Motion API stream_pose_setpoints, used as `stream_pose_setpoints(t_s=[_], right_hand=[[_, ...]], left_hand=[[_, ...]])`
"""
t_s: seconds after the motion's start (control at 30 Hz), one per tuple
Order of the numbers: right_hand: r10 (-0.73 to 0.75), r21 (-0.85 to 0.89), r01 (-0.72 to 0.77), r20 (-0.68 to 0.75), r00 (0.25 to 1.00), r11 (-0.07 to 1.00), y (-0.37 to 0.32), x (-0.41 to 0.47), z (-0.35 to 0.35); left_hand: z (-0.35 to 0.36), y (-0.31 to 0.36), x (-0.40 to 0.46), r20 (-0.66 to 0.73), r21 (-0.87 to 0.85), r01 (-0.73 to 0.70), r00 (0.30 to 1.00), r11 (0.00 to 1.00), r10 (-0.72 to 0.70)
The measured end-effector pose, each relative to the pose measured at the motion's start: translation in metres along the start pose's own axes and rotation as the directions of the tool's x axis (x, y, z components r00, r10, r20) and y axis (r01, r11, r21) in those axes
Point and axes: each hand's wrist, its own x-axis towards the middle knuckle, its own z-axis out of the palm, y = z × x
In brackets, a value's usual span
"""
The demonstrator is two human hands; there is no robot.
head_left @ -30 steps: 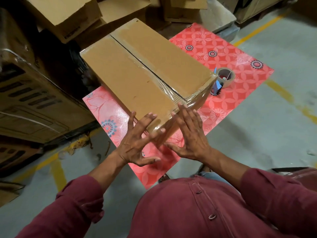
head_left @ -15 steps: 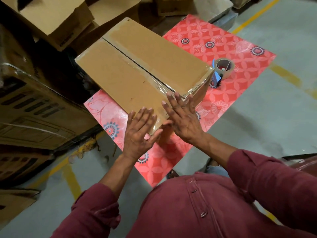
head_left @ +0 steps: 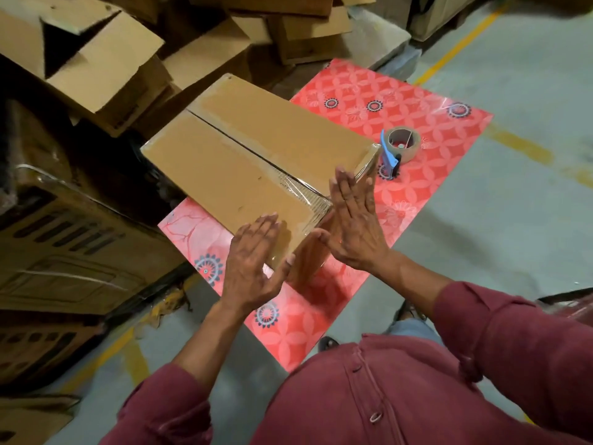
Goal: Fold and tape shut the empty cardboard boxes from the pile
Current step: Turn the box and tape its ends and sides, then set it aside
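So the cardboard box (head_left: 256, 162) is flaps-down on the red patterned mat (head_left: 417, 101), and clear tape (head_left: 301, 191) shows over the near end of the centre seam, so I'd say you're at the smoothing-down step. Both of your hands are flat with straight fingers, no grip on anything. Your left hand (head_left: 253, 261) presses the top of the near corner, thumb hooked over the edge. Your right hand (head_left: 356, 220) lies flat against the end face, fingertips reaching up to the top edge. The box runs away from both hands, up and to the left.

Next move, my guess: rub the tape tail down the end face, then check the far end, since I can't tell if that's sealed. The tape dispenser (head_left: 399, 147) sits just beyond your right fingertips, on the mat. The pile of empty boxes (head_left: 106, 69) is well past the far end.
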Motion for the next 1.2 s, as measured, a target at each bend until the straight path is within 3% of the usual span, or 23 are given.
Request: stream_pose_setpoints(t_s=[0.07, 0.17, 0.3, 0.43, 0.57, 0.73, 0.9, 1.1, 1.2], right_hand=[[0.106, 0.051, -0.105, -0.008, 0.994, 0.993, -0.014, 0.011, 0.006], [0.145, 0.079, -0.146, 0.02, 0.989, 0.986, -0.025, 0.01, 0.025], [0.201, 0.089, -0.199, -0.02, 0.979, 0.976, -0.014, -0.001, 0.044], [0.19, 0.087, -0.195, 0.059, 0.98, 0.977, 0.006, -0.028, 0.056], [0.309, 0.042, -0.328, 0.244, 0.919, 0.944, 0.029, -0.065, 0.056], [0.393, 0.172, -0.396, 0.049, 0.918, 0.902, 0.026, -0.016, 0.033], [0.433, 0.274, -0.391, -0.109, 0.895, 0.879, 0.026, 0.036, 0.035], [0.425, 0.375, -0.374, -0.061, 0.903, 0.848, 0.036, 0.03, 0.043], [0.436, 0.444, -0.407, 0.04, 0.899, 0.798, 0.039, 0.017, 0.044]], left_hand=[[0.003, 0.003, 0.014, 0.003, -0.022, 0.007, 1.0, 1.0, -0.007], [0.012, 0.007, 0.036, 0.061, -0.033, 0.019, 0.998, 0.999, -0.017], [0.019, 0.01, 0.057, 0.335, 0.083, 0.095, 0.935, 0.992, -0.117], [0.018, 0.012, 0.064, 0.507, 0.219, -0.007, 0.856, 0.976, -0.107], [0.018, 0.013, 0.073, 0.527, 0.221, 0.003, 0.841, 0.975, -0.122], [0.029, 0.017, 0.12, 0.434, 0.07, 0.026, 0.899, 0.997, -0.054], [0.054, 0.025, 0.152, 0.48, 0.006, 0.042, 0.876, 0.999, -0.04], [0.067, 0.026, 0.15, 0.528, 0.118, -0.013, 0.848, 0.993, -0.052], [0.064, 0.028, 0.151, 0.547, 0.144, -0.035, 0.836, 0.989, -0.05]])
